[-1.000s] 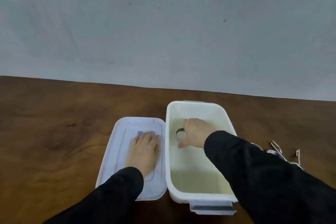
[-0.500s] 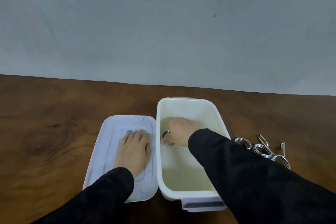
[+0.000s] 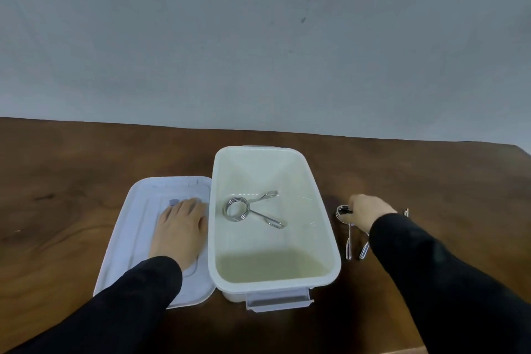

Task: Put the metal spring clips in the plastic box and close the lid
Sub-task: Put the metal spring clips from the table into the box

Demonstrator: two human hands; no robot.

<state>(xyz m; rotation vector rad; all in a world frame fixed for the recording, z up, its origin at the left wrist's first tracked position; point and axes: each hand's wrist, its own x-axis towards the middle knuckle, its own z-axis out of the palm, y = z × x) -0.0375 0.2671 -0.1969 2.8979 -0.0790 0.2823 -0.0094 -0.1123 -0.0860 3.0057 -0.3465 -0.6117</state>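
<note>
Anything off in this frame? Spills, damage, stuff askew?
Nothing stands out. One clip lies flat in the open box, the lid sits flat under the left hand, and the right hand grips another clip.

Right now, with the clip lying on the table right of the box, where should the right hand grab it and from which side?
Grip the coil of the clip, coming from above. The coil is the thickest part and lies at the far end, while its two thin handles run toward the person flat on the table, harder to pinch. The right hand already rests on the coil; whether it has closed on it is unclear.
</note>
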